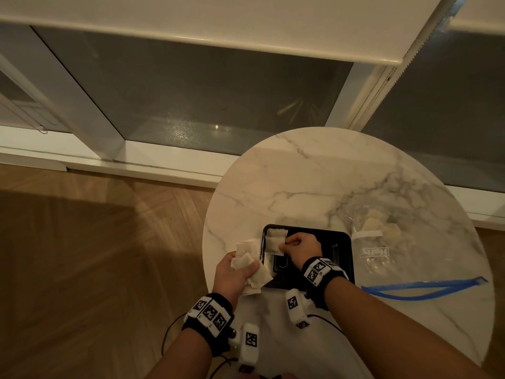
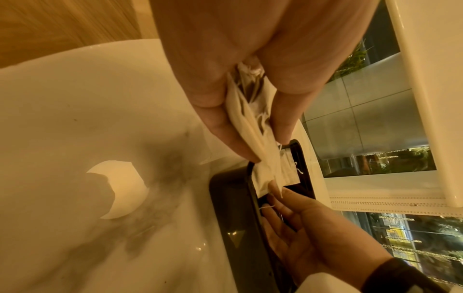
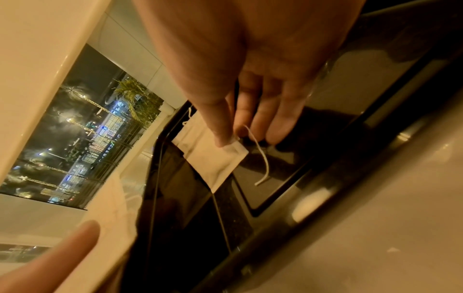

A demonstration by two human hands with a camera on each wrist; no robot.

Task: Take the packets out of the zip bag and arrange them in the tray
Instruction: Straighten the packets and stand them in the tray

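A black tray sits on the round marble table, near its front. My left hand grips a bunch of pale paper packets with strings just left of the tray; in the left wrist view the bunch is squeezed between thumb and fingers. My right hand is over the tray's far-left corner and pinches the corner of one packet lying there beside another packet. Its loose string trails across the tray floor. The clear zip bag lies right of the tray, holding more packets.
The bag's blue zip strip lies open near the table's front right. The table's left edge is close to my left hand, with wooden floor below. A window wall stands behind the table. Cables hang from my wrist bands.
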